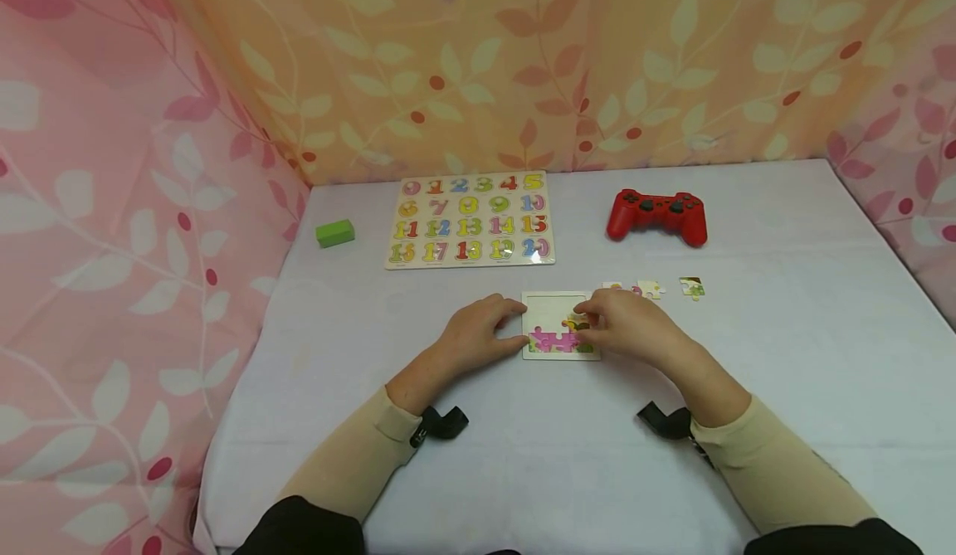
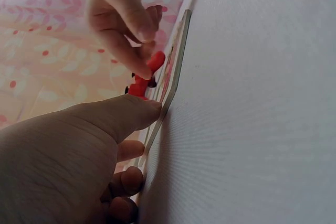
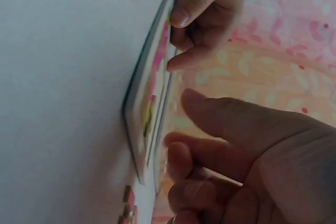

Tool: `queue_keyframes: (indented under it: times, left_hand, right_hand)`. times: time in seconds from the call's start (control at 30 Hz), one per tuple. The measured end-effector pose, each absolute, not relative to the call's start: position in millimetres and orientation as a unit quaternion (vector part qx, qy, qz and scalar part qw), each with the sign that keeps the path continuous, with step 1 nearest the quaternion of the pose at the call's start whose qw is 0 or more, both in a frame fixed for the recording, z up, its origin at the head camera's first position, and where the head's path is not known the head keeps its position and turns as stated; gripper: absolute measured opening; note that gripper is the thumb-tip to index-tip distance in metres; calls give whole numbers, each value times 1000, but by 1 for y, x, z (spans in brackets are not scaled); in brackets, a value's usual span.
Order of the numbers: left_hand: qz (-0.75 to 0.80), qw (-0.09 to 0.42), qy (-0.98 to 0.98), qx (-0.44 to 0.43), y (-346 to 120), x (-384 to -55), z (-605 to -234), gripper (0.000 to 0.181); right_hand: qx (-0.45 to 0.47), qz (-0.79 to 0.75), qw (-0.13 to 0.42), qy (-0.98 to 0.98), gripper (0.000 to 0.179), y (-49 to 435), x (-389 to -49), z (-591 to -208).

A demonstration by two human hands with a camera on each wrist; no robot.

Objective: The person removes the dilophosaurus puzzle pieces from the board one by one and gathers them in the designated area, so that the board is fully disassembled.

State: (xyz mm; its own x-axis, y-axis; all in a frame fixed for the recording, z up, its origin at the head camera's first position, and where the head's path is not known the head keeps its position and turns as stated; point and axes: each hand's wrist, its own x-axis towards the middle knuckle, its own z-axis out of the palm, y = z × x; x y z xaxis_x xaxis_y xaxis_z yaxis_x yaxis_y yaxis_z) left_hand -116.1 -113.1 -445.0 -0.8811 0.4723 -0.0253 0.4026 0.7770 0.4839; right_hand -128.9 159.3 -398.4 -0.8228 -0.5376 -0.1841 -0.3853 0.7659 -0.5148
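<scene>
1. Green block (image 1: 335, 233): well beyond the left hand and further left, near the table's left edge, with white cloth (image 1: 358, 289) between it and the hand
2. Number board (image 1: 470, 221): lies flat beyond the left hand, its near edge running along a strip of cloth that separates it from the fingers
3. Left hand (image 1: 478, 333): thumb and forefinger set wide apart, their tips touching the left edge of the puzzle tray, one near the upper part and one lower down
4. Puzzle tray (image 1: 553, 308): flat on the cloth between the two hands; joined pieces (image 1: 551, 341) run along the near side and up the right, while the far left part is bare inside the rim
5. Right hand (image 1: 631, 323): over the tray's right edge, thumb and forefinger parted by a modest gap, nothing visible between them
6. Loose pieces (image 1: 651, 289): a group just beyond the right hand, partly covered by it
7. Red game controller (image 1: 657, 216): further beyond the right hand, past the group
8. Single piece (image 1: 692, 288): right of the group, apart from it; cloth extends onward to the table's right edge
</scene>
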Motion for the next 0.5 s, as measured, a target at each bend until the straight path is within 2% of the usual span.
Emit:
queue_keyframes:
  times: [0.2,0.5]
  left_hand:
    - [243,78,939,232,-112,-115,-443,51]
    - [243,79,939,231,-113,-116,-443,51]
  right_hand:
    - [-228,-193,163,940,32,158,-130,-406]
    - [-200,-257,152,933,20,158,-135,-412]
